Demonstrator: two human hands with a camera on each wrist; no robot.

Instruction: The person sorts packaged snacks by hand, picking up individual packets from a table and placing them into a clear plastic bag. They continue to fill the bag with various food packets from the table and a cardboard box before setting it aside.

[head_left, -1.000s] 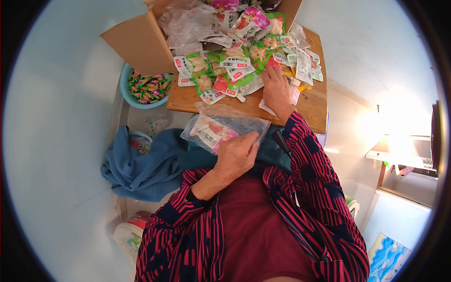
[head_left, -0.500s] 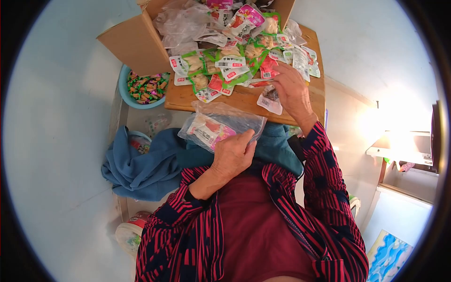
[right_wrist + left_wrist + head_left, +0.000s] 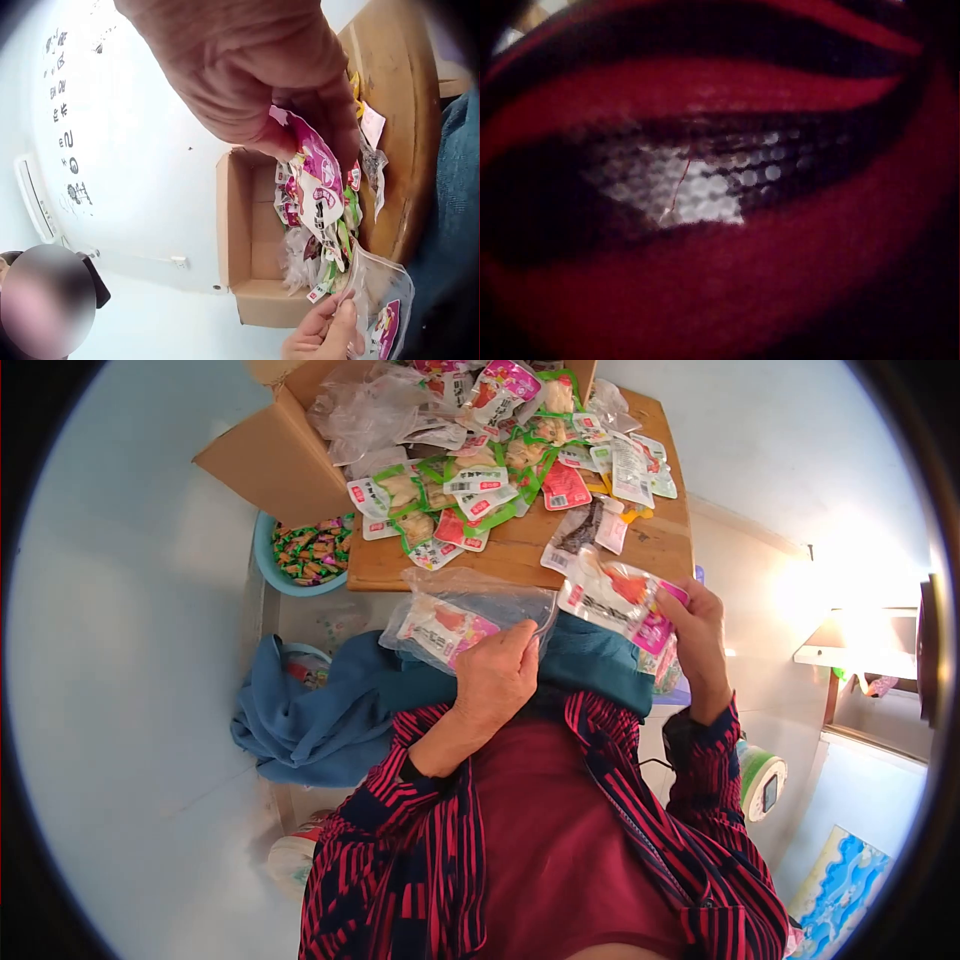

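My left hand (image 3: 497, 675) pinches the edge of a clear plastic bag (image 3: 515, 600) over the lap. Inside the bag lies a white and pink snack packet (image 3: 440, 628). To the right of the bag, my right hand (image 3: 700, 638) pinches the pink end of another white and pink snack packet (image 3: 612, 598), held just off the table's front edge. In the right wrist view this packet (image 3: 319, 180) hangs between thumb and fingers, above the bag (image 3: 382, 289) and the left hand (image 3: 326, 330). Striped sleeve cloth blocks the left wrist view.
A pile of sealed snack packets (image 3: 475, 480) spreads over the wooden table (image 3: 660, 550), out of an open cardboard box (image 3: 285, 460). A dark-filled packet (image 3: 575, 532) lies near the front edge. A blue basin (image 3: 265, 550) of small wrapped snacks stands left; blue cloth (image 3: 310, 710) lies below it.
The right hand has left the packets on the table and come back toward the body, now with a white and pink packet. The left hand keeps its hold on the bag.
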